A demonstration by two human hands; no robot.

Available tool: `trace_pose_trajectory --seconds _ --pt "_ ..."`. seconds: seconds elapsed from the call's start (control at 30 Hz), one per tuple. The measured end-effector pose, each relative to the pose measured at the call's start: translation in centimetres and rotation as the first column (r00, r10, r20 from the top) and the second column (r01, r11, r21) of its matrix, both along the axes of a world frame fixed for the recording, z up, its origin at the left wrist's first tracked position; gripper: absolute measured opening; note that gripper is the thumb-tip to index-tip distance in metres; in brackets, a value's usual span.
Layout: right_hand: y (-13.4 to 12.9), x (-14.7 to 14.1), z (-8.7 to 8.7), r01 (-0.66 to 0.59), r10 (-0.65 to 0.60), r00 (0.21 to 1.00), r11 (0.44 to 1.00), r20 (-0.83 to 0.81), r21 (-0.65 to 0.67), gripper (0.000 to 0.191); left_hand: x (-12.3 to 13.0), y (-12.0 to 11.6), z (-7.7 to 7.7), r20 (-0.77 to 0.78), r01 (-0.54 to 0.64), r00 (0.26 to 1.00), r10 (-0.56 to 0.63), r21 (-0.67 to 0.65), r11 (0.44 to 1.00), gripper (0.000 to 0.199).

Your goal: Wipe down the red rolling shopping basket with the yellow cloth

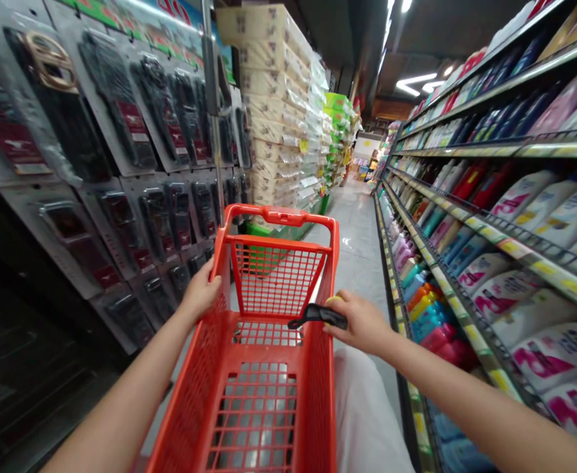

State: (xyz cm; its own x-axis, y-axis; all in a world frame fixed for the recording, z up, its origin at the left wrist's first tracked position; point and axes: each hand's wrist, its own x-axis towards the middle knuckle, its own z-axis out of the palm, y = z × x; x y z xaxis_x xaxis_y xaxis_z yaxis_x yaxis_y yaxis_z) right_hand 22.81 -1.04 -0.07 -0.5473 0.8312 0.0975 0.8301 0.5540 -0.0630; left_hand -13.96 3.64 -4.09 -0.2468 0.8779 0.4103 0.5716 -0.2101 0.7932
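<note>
A red plastic shopping cart [269, 352] with grid walls and floor stands in front of me, nothing visible inside it. My left hand [202, 292] is closed around its left rim. My right hand [355, 320] is at the right rim, its fingers wrapped round a black handle-like object [318, 315]. That object has a small loop at its far end, which juts over the cart's inside; its exact kind I cannot make out. Something yellow shows by the right fingers. Across the cart's far end runs a raised red bar [281, 215].
Packaged belts [170, 125] hang on a rack at the left, beside a metal pole [217, 144]. Beyond stand stacked wrapped packs [271, 98] and green packs [336, 108]. Shelves of bottles [520, 197] line the right. A tiled aisle [352, 223] runs ahead between them.
</note>
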Motion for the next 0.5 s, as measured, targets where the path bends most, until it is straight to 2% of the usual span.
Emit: trace_pose_trajectory --seconds 0.1,0.23,0.33,0.43,0.5 --pt "1.3 -0.8 0.3 0.038 -0.04 0.998 0.998 0.039 0.056 0.026 -0.5 0.4 0.5 0.003 0.077 0.997 -0.077 -0.01 0.997 0.065" --pt "7.8 -1.2 3.1 0.168 -0.179 0.983 0.96 0.029 0.224 0.028 -0.8 0.5 0.5 -0.005 0.129 0.992 -0.129 -0.005 0.992 0.065" --pt "11.2 -1.4 4.1 0.247 -0.255 0.967 0.926 -0.006 0.285 0.03 -1.6 1.2 0.0 -0.012 0.169 0.985 -0.17 -0.017 0.985 0.069" --pt "10.6 -2.2 3.3 0.232 -0.233 0.972 0.934 -0.028 0.271 0.027 -2.7 2.8 0.3 -0.1 0.167 0.98 -0.174 -0.078 0.983 0.071" --pt "8.2 -3.1 2.1 0.171 -0.166 0.985 0.956 -0.04 0.239 0.024 -2.8 3.7 1.4 -0.252 0.055 0.962 -0.103 -0.19 0.98 0.067"
